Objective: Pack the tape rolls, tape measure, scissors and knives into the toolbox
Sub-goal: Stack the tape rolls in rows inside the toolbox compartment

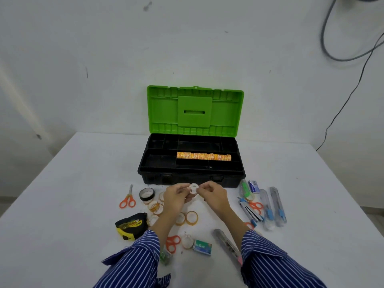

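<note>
Centrally, white desk (83,183) carries open toolbox (192,163), green lid upright, orange tape-roll row (204,156) in tray; print unreadable. Bare desk both flanks. Left hand (175,197) and right hand (214,196) together pinch small white tape roll (194,188) before toolbox front edge.

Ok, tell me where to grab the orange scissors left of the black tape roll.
Take the orange scissors by the loop handles, coming from above on the near side. They lie flat with the blades pointing away toward the toolbox, and the handles sit clear of the black tape roll.
</note>
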